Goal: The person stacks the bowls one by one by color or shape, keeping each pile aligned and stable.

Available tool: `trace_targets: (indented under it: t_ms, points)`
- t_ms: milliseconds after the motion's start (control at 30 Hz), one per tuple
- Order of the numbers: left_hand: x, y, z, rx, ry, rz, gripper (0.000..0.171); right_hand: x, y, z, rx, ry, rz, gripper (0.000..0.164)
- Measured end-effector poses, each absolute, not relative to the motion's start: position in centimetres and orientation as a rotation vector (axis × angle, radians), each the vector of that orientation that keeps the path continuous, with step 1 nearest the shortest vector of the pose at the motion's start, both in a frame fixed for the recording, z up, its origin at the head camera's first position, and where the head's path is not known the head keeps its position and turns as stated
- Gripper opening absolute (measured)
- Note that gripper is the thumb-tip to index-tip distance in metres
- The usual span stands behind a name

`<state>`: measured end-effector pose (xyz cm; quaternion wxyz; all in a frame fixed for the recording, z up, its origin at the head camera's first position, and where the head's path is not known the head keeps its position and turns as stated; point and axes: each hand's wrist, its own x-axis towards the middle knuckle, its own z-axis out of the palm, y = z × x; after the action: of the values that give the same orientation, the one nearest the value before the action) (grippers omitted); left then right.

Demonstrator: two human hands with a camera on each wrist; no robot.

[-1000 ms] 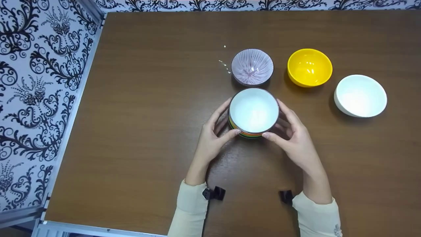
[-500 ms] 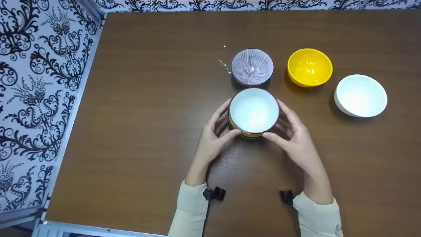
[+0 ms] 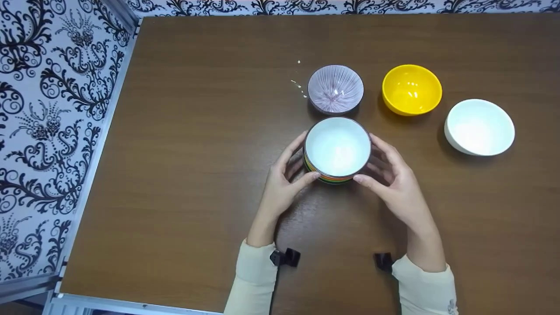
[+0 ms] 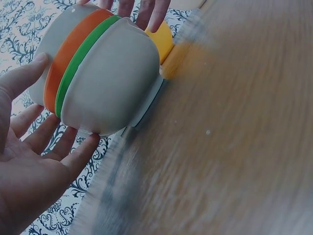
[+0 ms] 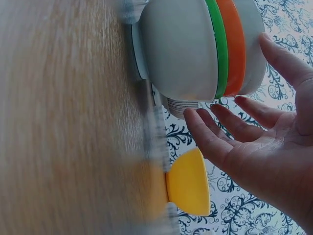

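Here: two hands (image 3: 283,183) (image 3: 399,186) flanking one bowl stack (image 3: 337,148), three loose bowls (image 3: 336,89) (image 3: 412,90) (image 3: 479,127).

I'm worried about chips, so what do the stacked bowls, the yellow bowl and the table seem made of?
Stack of bowls: glazed ceramic or plastic, judging by smooth, softly shining walls.
Yellow bowl: glossy, perhaps plastic or glazed ceramic; sharp highlights show inside.
Table: probably wood or wood-look laminate with a slight sheen, from its brown grain.

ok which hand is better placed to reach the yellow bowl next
Probably the right hand. It is nearer the yellow bowl, which stands out to that side beyond the bowl stack; the left hand would have to reach past the stack.
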<state>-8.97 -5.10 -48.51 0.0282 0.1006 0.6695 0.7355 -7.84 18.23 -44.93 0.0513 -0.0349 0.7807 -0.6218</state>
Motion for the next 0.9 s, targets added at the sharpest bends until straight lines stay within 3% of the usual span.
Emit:
trace_targets:
  t_ms: [900]
  points:
    - [-8.9, -5.1, -48.6, 0.31, 2.049, 2.277, 0.074, -7.8, 20.0, -44.9, -0.076, 2.356, -1.935, 0.07]
